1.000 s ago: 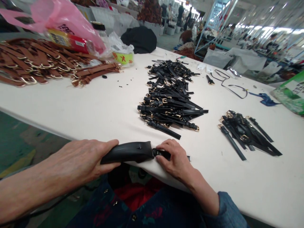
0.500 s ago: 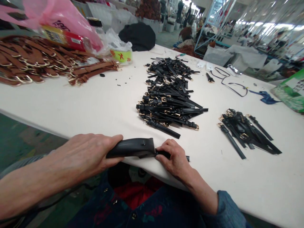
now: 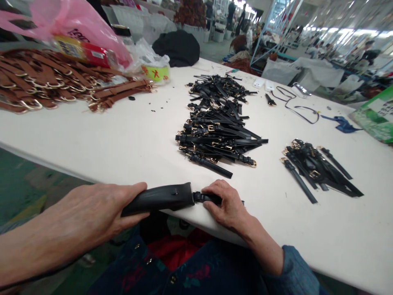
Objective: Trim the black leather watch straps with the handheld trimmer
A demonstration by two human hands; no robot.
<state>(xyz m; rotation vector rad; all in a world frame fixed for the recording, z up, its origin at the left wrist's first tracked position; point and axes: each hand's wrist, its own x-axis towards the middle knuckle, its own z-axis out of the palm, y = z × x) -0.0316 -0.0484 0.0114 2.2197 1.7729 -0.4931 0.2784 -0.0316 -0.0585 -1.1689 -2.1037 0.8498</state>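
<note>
My left hand is closed around a black electric clipper, its blunt end pointing right. Just beyond that end, my right hand pinches a short black buckle strap near the table's front edge. The strap's left end sticks out toward the clipper, with a small gap between them; my fingers cover its middle. Ahead of my hands lies a long pile of similar black straps with gold buckles. A smaller group of black straps rests to the right.
Brown straps with metal rings are heaped at the left of the white table, beside a pink plastic bag. Toward the back sits a black cloth bundle. A thin dark cord and a green bag are at right.
My left hand has drawn the clipper to the left and slightly down, away from the strap. More of the strap's left end now shows. My right hand has hardly moved.
</note>
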